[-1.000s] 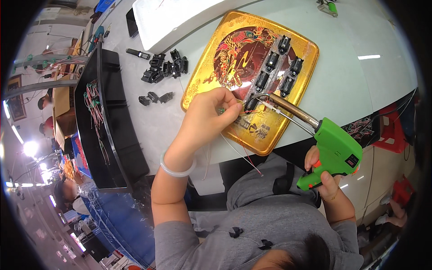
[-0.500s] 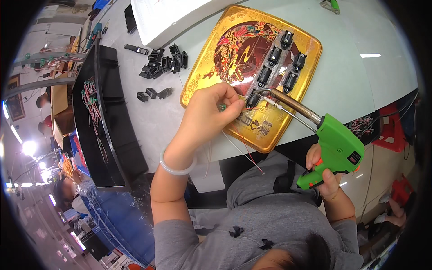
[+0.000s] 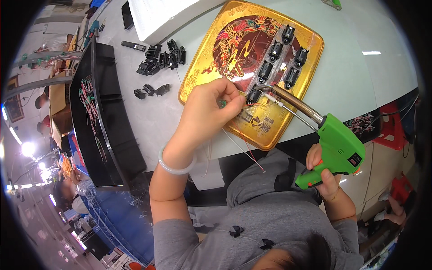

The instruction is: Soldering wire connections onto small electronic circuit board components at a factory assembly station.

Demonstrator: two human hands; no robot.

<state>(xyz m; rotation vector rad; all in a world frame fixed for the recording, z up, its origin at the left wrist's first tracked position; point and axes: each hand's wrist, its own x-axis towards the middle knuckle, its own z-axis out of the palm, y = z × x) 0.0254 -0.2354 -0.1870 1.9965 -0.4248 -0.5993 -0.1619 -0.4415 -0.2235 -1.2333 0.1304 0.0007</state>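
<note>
My left hand [image 3: 204, 108] is closed in a pinch over the golden tin lid [image 3: 265, 136]. Within its curled fingers shows a bit of a small green circuit board [image 3: 222, 104], and thin red and white wires [image 3: 245, 153] trail below. My right hand [image 3: 330, 182] grips the handle of a green soldering gun [image 3: 339, 141] with a solder feed tube. The gun's bent tip reaches the nearest small black plastic housing [image 3: 253, 96], just beside my left fingertips; exact contact is too small to tell. Several more black housings [image 3: 264, 72] stand in two rows on the lid.
Loose black plastic parts [image 3: 150, 63] lie in a pile left of the lid. A black bin [image 3: 118, 157] with wired green boards [image 3: 90, 101] stands at the left. A white box [image 3: 157, 22] and a phone [image 3: 128, 15] are at the back. More wires [image 3: 360, 128] lie at right.
The lid and the loose parts appear slightly higher in the picture. Both hands keep almost the same pose, with the gun's tip still at the nearest housing.
</note>
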